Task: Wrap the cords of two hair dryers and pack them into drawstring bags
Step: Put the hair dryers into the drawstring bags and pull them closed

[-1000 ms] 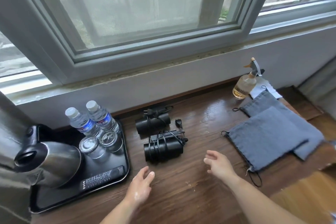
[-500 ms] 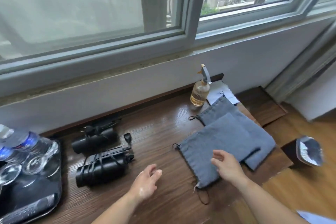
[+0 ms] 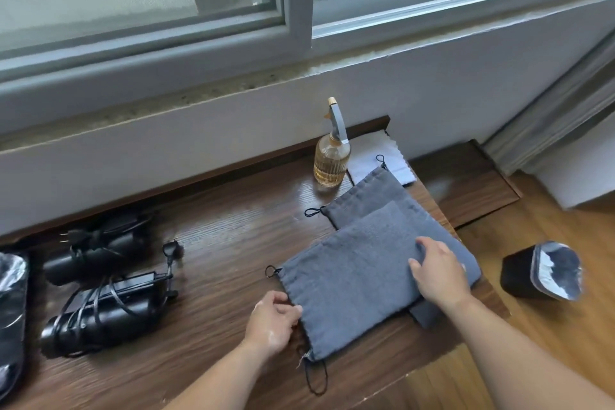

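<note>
Two black hair dryers lie side by side at the left of the wooden counter (image 3: 216,226), cords wound round them: the near one (image 3: 103,313) and the far one (image 3: 93,253). Two grey drawstring bags overlap at the right, the upper bag (image 3: 352,276) lying across the lower bag (image 3: 376,193). My left hand (image 3: 271,319) pinches the upper bag's open left edge with curled fingers. My right hand (image 3: 439,273) rests on that bag's far right part, its fingertips curled into the cloth.
An amber spray bottle (image 3: 332,156) and a white cloth (image 3: 379,156) stand behind the bags by the wall. A black tray (image 3: 11,316) shows at the left edge. On the floor at the right sits a black bin (image 3: 539,271) with a liner.
The view has swung right, sliding the tray and bottles out of frame. Both hands have moved from the bare counter onto the upper bag, the left now pinching its edge.
</note>
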Motion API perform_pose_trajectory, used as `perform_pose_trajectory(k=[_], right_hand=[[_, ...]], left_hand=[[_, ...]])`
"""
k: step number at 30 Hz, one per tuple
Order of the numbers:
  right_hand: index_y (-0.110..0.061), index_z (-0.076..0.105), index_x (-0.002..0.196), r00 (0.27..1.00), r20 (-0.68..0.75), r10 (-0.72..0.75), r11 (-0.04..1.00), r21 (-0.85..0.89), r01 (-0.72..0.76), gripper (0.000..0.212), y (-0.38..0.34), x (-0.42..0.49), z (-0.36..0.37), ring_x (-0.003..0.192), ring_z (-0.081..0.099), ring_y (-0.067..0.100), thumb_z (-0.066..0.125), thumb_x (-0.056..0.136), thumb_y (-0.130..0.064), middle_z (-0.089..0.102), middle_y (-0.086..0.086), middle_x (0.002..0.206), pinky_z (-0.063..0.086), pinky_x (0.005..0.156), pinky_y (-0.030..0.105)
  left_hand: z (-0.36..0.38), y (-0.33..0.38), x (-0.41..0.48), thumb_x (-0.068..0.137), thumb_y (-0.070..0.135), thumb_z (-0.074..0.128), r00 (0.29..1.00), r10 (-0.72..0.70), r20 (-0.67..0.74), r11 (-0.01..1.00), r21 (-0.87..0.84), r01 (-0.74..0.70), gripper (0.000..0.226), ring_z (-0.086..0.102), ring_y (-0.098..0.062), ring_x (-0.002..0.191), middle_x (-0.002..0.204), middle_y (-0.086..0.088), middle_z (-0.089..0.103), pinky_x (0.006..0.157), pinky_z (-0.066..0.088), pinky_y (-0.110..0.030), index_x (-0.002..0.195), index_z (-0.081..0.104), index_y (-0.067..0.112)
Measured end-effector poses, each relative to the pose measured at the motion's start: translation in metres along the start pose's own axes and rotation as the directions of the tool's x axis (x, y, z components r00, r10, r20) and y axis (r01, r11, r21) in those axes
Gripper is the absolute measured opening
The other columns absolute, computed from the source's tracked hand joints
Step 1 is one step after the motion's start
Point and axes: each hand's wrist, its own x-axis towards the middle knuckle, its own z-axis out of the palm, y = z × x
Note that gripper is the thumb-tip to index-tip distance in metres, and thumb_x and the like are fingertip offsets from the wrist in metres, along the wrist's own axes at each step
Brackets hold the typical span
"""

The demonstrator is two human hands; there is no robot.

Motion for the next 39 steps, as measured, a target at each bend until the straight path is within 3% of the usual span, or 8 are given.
perform_pose_trajectory(k=[8,17,22,27,30,33,36,39], right_hand=[[-0.021,0.051,0.136,0.999,0.0,0.038,0.991,0.131,-0.038,0.052,0.003,0.004,0.003,0.119,0.059,0.032,0.069,0.089,-0.03,0.068,0.008,0.124,0.048,0.101,0.045],[-0.022,0.058,0.127,0.988,0.025,-0.155,0.964,0.22,0.146,0.046,-0.059,-0.043,0.047,0.108,0.067,0.028,0.074,0.084,-0.023,0.073,0.005,0.113,0.052,0.094,0.039],[-0.023,0.058,0.126,0.976,0.042,-0.215,0.956,0.212,0.201,0.046,-0.085,-0.07,0.076,0.107,0.067,0.026,0.073,0.083,-0.021,0.073,0.002,0.113,0.053,0.093,0.039],[-0.018,0.055,0.131,0.986,-0.024,-0.165,0.985,0.054,0.166,0.058,-0.098,-0.097,0.084,0.114,0.059,0.033,0.077,0.079,-0.028,0.06,0.009,0.122,0.051,0.096,0.048],[-0.017,0.057,0.13,0.957,-0.099,-0.271,0.963,-0.019,0.271,0.058,-0.108,-0.128,0.088,0.118,0.055,0.031,0.079,0.077,-0.027,0.054,0.005,0.126,0.05,0.096,0.048],[-0.022,0.059,0.125,0.919,0.047,-0.391,0.915,0.127,0.382,0.044,-0.132,-0.162,0.095,0.107,0.059,0.015,0.075,0.084,-0.029,0.053,-0.008,0.116,0.05,0.096,0.036],[-0.03,0.062,0.111,0.857,0.207,-0.471,0.876,0.224,0.427,0.03,-0.17,-0.189,0.11,0.085,0.059,0.002,0.072,0.084,-0.038,0.056,-0.015,0.101,0.051,0.087,0.026],[-0.032,0.055,0.098,0.841,0.264,-0.472,0.876,0.246,0.414,0.03,-0.208,-0.206,0.131,0.08,0.058,0.004,0.071,0.079,-0.051,0.057,-0.014,0.092,0.047,0.081,0.022]], left_hand=[[-0.007,0.001,0.008,0.078,0.006,0.082,0.989,0.065,-0.136,0.995,0.088,-0.054,0.027,0.064,-0.022,0.063,0.062,0.003,0.067,0.081,0.06,-0.052,0.089,0.062,0.02],[-0.102,-0.023,-0.009,0.08,0.004,0.079,0.965,0.055,-0.255,0.996,0.079,-0.036,0.024,0.062,-0.019,0.063,0.06,0.007,0.064,0.078,0.058,-0.051,0.089,0.066,0.022],[-0.137,-0.041,-0.025,0.08,0.003,0.078,0.947,0.039,-0.32,0.999,0.047,-0.026,0.021,0.055,-0.017,0.06,0.058,0.007,0.061,0.073,0.05,-0.034,0.087,0.067,0.019],[-0.151,-0.057,-0.032,0.082,0.0,0.078,0.971,-0.012,-0.239,0.997,-0.078,-0.007,0.021,0.058,-0.017,0.065,0.053,0.011,0.059,0.077,0.055,-0.041,0.092,0.069,0.016],[-0.15,-0.059,-0.036,0.087,-0.008,0.069,0.989,-0.002,-0.149,0.98,-0.199,-0.028,0.02,0.059,-0.022,0.071,0.069,0.0,0.063,0.071,0.05,-0.037,0.099,0.069,0.008],[-0.148,-0.058,-0.04,0.094,-0.009,0.054,0.999,-0.021,-0.05,0.951,-0.308,0.004,0.026,0.064,-0.029,0.076,0.088,-0.015,0.073,0.06,0.048,-0.032,0.112,0.068,0.004],[-0.151,-0.048,-0.053,0.097,-0.005,0.04,0.998,-0.048,0.037,0.912,-0.405,0.059,0.037,0.073,-0.038,0.085,0.094,-0.018,0.079,0.068,0.056,-0.039,0.115,0.068,0.011],[-0.155,-0.047,-0.061,0.101,0.008,0.041,0.997,-0.051,0.051,0.896,-0.438,0.069,0.034,0.072,-0.03,0.08,0.095,-0.012,0.079,0.072,0.058,-0.038,0.118,0.069,0.018]])
